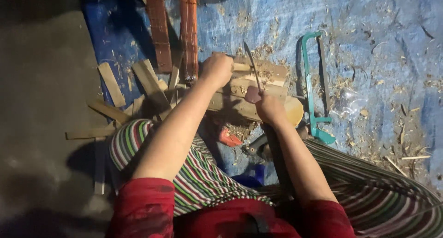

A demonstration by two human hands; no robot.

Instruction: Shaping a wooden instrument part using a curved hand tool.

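A blue tarp (378, 30) strewn with shavings bears a wooden block (258, 88), with a teal hacksaw (314, 81) just beside it. The left hand (216, 69) is closed around a wood strip (242, 67) lying on the block. The right hand (270, 108) is clenched on a knife (253, 65), its blade pointing away beside the strip.

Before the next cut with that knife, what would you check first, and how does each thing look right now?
1. Right hand has a firm grip on the knife handle: ok, the fingers are wrapped around it.
2. Left hand is clear of the blade: ok, it holds the wood piece off to one side.
3. Wood rests steady on the wooden block: cannot tell.
4. Legs in the striped cloth are out of the blade's line: ok, the blade points away.
5. Teal hacksaw lies out of the way on the blue tarp: ok.
6. Lighting: not ok, dim.
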